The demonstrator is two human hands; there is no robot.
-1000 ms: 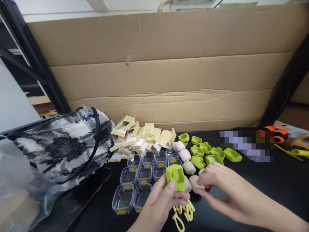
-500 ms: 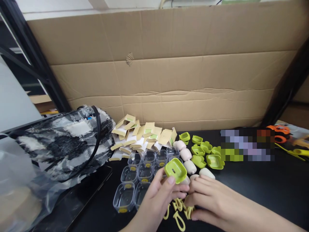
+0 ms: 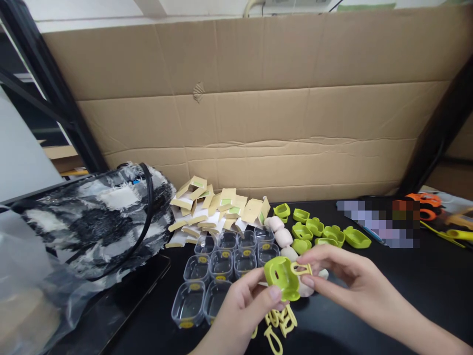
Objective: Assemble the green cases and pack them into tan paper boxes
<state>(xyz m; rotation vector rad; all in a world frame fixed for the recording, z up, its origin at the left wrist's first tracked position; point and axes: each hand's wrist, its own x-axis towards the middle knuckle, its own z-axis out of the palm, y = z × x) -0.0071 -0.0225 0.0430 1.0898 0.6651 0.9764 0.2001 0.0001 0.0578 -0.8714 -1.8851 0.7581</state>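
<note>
My left hand (image 3: 246, 308) is closed on a small lime-green plastic cup (image 3: 286, 282) that has a slot in its base, tilted with its hollow side toward me. Between thumb and forefinger, my right hand (image 3: 342, 276) pinches a pale yellow plastic loop (image 3: 301, 269), held right at the cup's right side; I cannot tell whether they touch. Several more yellow loops (image 3: 273, 340) lie on the black table below my hands. Pale pinkish-white rounded pieces (image 3: 284, 237) lie just behind, some hidden by my hands. More green cups (image 3: 302, 230) are spread behind those.
Clear plastic boxes (image 3: 188, 301) with yellow stickers stand in rows left of my hands. Folded cardboard sleeves (image 3: 221, 207) are piled behind them. A black-and-white shaggy bag (image 3: 99, 217) and a dark phone-like slab (image 3: 136, 301) are at left. An orange toy vehicle (image 3: 424, 204) sits far right.
My right hand has risen from the yellow loops with one of them and brought it to the cup. My left hand has turned the green cup and shifted it slightly right and down.
</note>
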